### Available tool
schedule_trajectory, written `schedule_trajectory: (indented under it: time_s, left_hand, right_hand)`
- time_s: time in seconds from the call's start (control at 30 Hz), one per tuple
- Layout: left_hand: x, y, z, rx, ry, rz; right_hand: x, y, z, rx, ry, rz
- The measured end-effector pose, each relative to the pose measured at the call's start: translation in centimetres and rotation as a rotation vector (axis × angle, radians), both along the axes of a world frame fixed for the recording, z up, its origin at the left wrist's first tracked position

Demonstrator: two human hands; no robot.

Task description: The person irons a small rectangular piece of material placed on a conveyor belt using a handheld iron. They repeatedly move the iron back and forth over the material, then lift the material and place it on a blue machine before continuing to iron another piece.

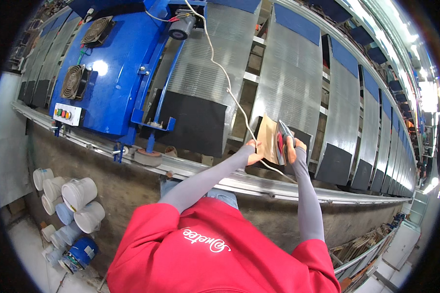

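My right hand (296, 146) grips the handle of a clothes iron (283, 141), which stands tilted on its side with its soleplate towards a tan sheet (268, 139). My left hand (254, 152) holds the left edge of that curved sheet, close to a cream power cord (229, 89). The cord runs down past the left hand and on below the iron. Both hands are over the near end of a ribbed, translucent panel (289, 80) with a black sheet (303, 138) across it. Whether the soleplate touches the tan sheet cannot be told.
A blue machine (106, 69) with fans and a push-button box (67, 114) stands left on a metal rail (205, 169). Similar panels (340, 110) line up to the right. White buckets (79, 194) and a blue drum (82, 252) stand at lower left.
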State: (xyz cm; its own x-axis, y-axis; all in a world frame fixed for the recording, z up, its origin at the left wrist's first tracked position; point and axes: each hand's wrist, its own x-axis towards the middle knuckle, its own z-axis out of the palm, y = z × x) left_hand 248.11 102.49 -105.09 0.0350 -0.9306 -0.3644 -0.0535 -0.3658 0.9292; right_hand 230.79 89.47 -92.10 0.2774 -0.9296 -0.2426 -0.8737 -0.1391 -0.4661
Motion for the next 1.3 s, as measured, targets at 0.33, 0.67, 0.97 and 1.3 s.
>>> schedule_trajectory:
  time_s: [0.33,0.67,0.97,1.3]
  left_hand:
    - [19.0,12.8,-1.0,-0.086,-0.218,0.216]
    - [28.3,17.4,-3.7,0.082,-0.256,0.22]
    - [29.8,18.6,-5.4,0.146,-0.267,0.187]
    - [31.2,18.5,-7.3,0.034,-0.125,0.096]
  right_hand:
    - [16.5,9.8,-2.8,0.128,-0.249,-0.11]
    - [30.4,12.2,-5.1,0.215,0.135,0.167]
    - [36.5,11.5,-7.0,0.366,0.247,0.234]
    - [38.1,10.9,-8.1,0.433,0.344,0.193]
